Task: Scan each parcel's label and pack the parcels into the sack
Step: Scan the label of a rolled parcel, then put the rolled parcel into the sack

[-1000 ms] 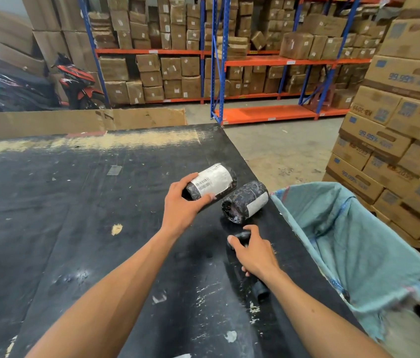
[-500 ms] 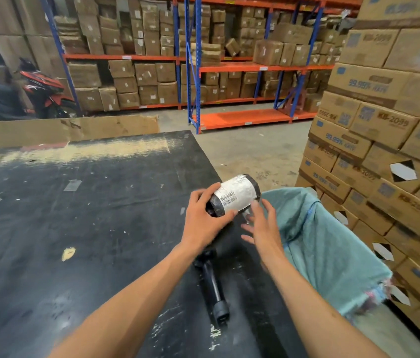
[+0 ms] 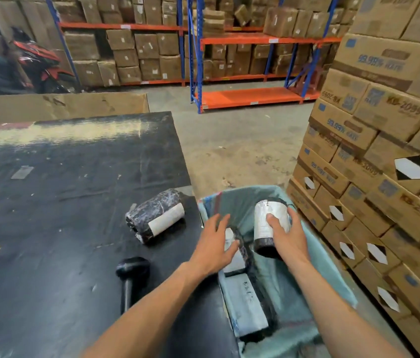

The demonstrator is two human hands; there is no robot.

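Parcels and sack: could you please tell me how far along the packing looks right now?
Done: parcels already lie inside the sack. In hand: the right hand grips a labelled roll parcel over the sack's mouth; the left hand hovers open beside it. Left: one wrapped parcel on the table, near the scanner.

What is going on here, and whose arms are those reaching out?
The camera sits on a person's head, looking down, so those arms are the person's own. There is no machine. The right hand holds a round parcel over the blue-green sack, where other parcels already lie. The left hand reaches over the sack's edge with open fingers, holding nothing. On the black table lie one more wrapped parcel and a black scanner for reading labels.
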